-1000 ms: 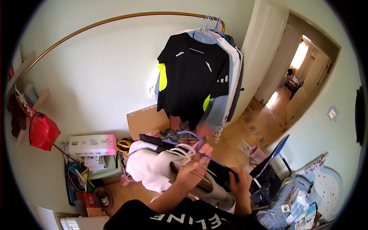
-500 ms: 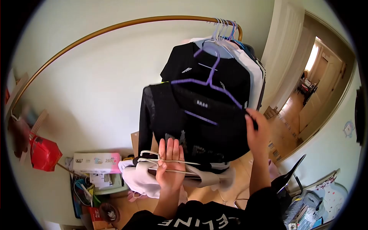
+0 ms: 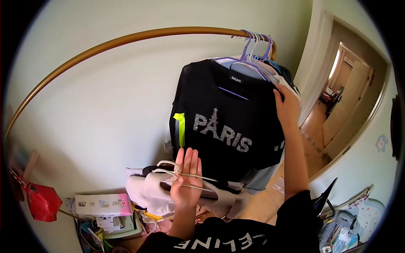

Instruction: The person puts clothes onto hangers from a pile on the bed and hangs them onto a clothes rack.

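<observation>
My right hand [image 3: 287, 103] grips the shoulder of a black top [image 3: 228, 122] with glittery "PARIS" lettering. The top is on a purple hanger [image 3: 244, 57] whose hook is at the rail, in front of other hung clothes. Lower down, my left hand [image 3: 187, 179] is palm up, with the thumb bent over cream hangers [image 3: 198, 176]. Pale garments [image 3: 154, 192] hang from these hangers, below and around the hand.
A gold rail [image 3: 139, 39] curves across the wall. A red bag [image 3: 43, 202] hangs at the left above a box [image 3: 103, 204] and papers. At the right are a doorway [image 3: 337, 97], a dark chair [image 3: 327, 196] and a pile of things.
The black top on its purple hanger has gone up from the held garments to the rail, with my right hand at its shoulder. My left hand still holds the cream hangers.
</observation>
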A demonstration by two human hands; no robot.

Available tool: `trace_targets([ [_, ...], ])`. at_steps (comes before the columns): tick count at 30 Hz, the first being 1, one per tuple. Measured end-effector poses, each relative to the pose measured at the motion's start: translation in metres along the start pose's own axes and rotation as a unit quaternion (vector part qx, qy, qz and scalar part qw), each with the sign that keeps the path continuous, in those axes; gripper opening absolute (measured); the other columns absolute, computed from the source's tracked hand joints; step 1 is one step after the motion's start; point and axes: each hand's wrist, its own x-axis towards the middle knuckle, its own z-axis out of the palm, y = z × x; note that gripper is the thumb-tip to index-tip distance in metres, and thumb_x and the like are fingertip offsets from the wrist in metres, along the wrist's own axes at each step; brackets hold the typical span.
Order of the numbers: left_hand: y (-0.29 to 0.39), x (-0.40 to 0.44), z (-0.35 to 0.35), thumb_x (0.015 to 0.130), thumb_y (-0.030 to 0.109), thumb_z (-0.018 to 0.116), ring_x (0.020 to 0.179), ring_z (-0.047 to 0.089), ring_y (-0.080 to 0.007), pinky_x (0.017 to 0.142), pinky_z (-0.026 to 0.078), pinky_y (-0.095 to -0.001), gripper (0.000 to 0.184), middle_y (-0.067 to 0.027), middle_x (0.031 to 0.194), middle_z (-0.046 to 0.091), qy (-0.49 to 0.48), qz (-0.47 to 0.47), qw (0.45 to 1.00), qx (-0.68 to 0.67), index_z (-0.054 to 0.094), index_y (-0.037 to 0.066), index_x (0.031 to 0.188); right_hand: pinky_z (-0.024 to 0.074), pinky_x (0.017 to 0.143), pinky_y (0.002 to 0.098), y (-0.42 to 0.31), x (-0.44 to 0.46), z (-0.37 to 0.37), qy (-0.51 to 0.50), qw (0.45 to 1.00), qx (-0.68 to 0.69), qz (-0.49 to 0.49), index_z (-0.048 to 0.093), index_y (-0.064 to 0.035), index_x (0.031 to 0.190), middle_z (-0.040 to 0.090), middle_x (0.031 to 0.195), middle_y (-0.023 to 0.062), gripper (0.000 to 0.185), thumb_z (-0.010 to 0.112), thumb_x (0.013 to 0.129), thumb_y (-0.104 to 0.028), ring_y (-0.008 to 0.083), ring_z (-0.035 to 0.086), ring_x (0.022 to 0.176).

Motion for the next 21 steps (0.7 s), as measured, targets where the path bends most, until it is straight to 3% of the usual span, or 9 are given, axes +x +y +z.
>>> trace_targets([
  [2, 0.003, 0.011, -0.004, 0.081, 0.022, 0.057, 0.142, 0.022, -0.0253, 0.118, 0.014, -0.0394, 0.079, -0.0125, 0.152, 0.027, -0.002, -0.004, 1.0, -0.007, 0.019, 0.002, 0.148, 0.0445, 0.085, 0.0387, -0.005, -0.011, -0.005, 0.05, 0.996, -0.068, -0.033, 0.064, -0.0077, 0.106, 0.063, 0.101, 0.0129, 0.022, 0.063, 0.084, -0.014, 0.0335, 0.057, 0.096],
  [5, -0.005, 0.024, -0.007, 0.081, 0.022, 0.057, 0.142, 0.022, -0.0252, 0.118, 0.015, -0.0394, 0.08, -0.0123, 0.152, 0.026, -0.009, -0.01, 1.0, -0.012, 0.018, 0.002, 0.148, 0.0415, 0.089, 0.0425, -0.053, -0.033, -0.026, 0.07, 0.992, -0.047, -0.096, 0.063, -0.0078, 0.108, 0.059, 0.104, 0.0117, 0.026, 0.065, 0.082, -0.012, 0.0335, 0.053, 0.1],
  [7, -0.013, 0.031, -0.006, 0.081, 0.023, 0.057, 0.142, 0.021, -0.0249, 0.118, 0.014, -0.0391, 0.081, -0.012, 0.152, 0.026, -0.016, -0.016, 1.0, -0.012, 0.017, 0.003, 0.148, 0.0428, 0.09, 0.0426, -0.063, -0.067, -0.029, -0.121, 0.974, 0.091, -0.168, 0.06, -0.0068, 0.11, 0.06, 0.109, 0.0128, 0.032, 0.067, 0.081, -0.017, 0.0332, 0.055, 0.102],
  [8, -0.017, 0.034, -0.006, 0.081, 0.023, 0.057, 0.143, 0.021, -0.0248, 0.118, 0.014, -0.039, 0.081, -0.0119, 0.152, 0.026, -0.02, -0.018, 1.0, -0.011, 0.016, 0.003, 0.148, 0.0451, 0.089, 0.0403, -0.068, -0.084, -0.034, -0.273, 0.934, 0.152, -0.175, 0.059, -0.0069, 0.113, 0.06, 0.112, 0.0125, 0.035, 0.067, 0.083, -0.022, 0.0318, 0.057, 0.103],
  [11, -0.023, 0.041, -0.004, 0.082, 0.02, 0.058, 0.143, 0.017, -0.0275, 0.118, 0.011, -0.039, 0.082, -0.0148, 0.153, 0.023, -0.035, -0.001, 0.999, -0.038, 0.013, 0.003, 0.149, 0.0513, 0.079, 0.0339, -0.078, -0.132, -0.034, -0.464, 0.849, 0.218, -0.128, 0.059, -0.0112, 0.119, 0.064, 0.105, 0.0095, 0.036, 0.065, 0.085, -0.022, 0.0277, 0.062, 0.094],
  [14, -0.027, 0.047, -0.001, 0.082, 0.02, 0.058, 0.144, 0.017, -0.0272, 0.118, 0.011, -0.0388, 0.083, -0.0143, 0.153, 0.023, -0.036, 0.003, 0.998, -0.043, 0.013, 0.004, 0.149, 0.0512, 0.072, 0.0356, -0.072, -0.147, -0.025, -0.46, 0.861, 0.193, -0.099, 0.058, -0.0103, 0.116, 0.063, 0.094, 0.0095, 0.034, 0.064, 0.083, -0.014, 0.0286, 0.062, 0.086],
  [21, -0.026, 0.061, 0.006, 0.081, 0.022, 0.057, 0.144, 0.015, -0.0252, 0.118, 0.012, -0.0392, 0.085, -0.0149, 0.155, 0.017, -0.053, 0.016, 0.998, -0.031, 0.01, 0.004, 0.15, 0.0491, 0.064, 0.038, -0.065, -0.154, -0.004, -0.329, 0.91, 0.245, -0.063, 0.058, -0.0062, 0.104, 0.06, 0.085, 0.0107, 0.022, 0.062, 0.083, -0.01, 0.0313, 0.06, 0.077],
])
